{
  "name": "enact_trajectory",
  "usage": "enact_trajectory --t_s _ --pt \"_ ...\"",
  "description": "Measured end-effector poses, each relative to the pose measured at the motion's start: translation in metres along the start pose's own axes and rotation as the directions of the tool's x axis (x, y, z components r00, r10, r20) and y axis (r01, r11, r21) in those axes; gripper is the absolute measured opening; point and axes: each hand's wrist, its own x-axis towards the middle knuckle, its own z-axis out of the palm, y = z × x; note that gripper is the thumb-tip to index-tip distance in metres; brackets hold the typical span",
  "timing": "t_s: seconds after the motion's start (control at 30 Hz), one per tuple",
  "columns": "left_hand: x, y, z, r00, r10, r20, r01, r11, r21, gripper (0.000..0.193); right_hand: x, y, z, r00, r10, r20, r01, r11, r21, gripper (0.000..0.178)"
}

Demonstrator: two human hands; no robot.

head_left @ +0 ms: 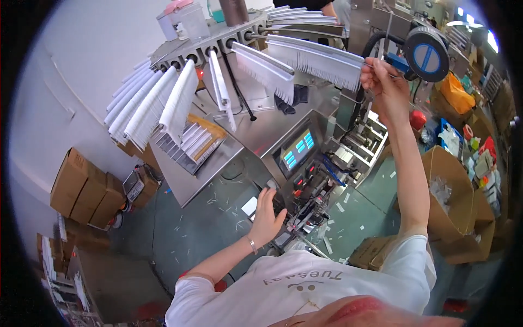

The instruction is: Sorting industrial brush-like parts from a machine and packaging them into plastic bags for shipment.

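My right hand [387, 84] is raised at the upper right, fingers pinched at the outer end of a metal rail with a dense row of thin white strips [316, 59] hanging from it. Whatever small part lies between the fingertips is hard to make out. Lower down, my left hand [266, 219] is held palm down with its fingers stretched out, and it holds nothing. Close by it is a machine with a lit control screen [298, 151]. More strip-laden rails [265, 68] fan out from a round metal hub [218, 43] above the steel table.
The steel table [210, 166] carries a box of more white strips [190, 144]. Cardboard boxes [81, 188] stand at the left wall, and an opened carton [452, 191] is at the right. A round black-and-blue reel [427, 54] sits beyond my right hand. Paper scraps litter the green floor [190, 229].
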Motion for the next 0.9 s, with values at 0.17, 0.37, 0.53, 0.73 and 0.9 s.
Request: enact_trajectory --t_s 0.17,0.37,0.53,0.73,0.9 --pt "-0.029 -0.012 0.005 0.992 -0.126 0.028 0.126 0.992 0.014 0.061 0.023 0.023 0.02 0.992 0.014 0.127 -0.005 0.998 -0.069 0.031" --pt "-0.045 -0.024 0.011 0.993 -0.112 0.045 0.112 0.993 0.023 0.056 0.026 0.024 0.016 0.996 -0.04 0.078 0.064 0.944 -0.322 0.028" --pt "-0.042 -0.02 0.006 0.996 -0.086 0.028 0.086 0.996 0.017 0.054 0.027 0.027 0.017 0.995 -0.087 0.048 0.097 0.952 -0.29 0.027" --pt "-0.043 -0.02 0.005 0.995 -0.084 0.044 0.085 0.996 -0.014 0.049 0.02 0.021 0.024 0.995 -0.064 0.078 0.086 0.942 -0.323 0.027" --pt "-0.045 -0.016 0.005 0.996 -0.069 0.061 0.071 0.997 -0.031 0.048 0.018 0.023 0.012 0.999 -0.025 0.041 0.039 0.926 -0.376 0.029"
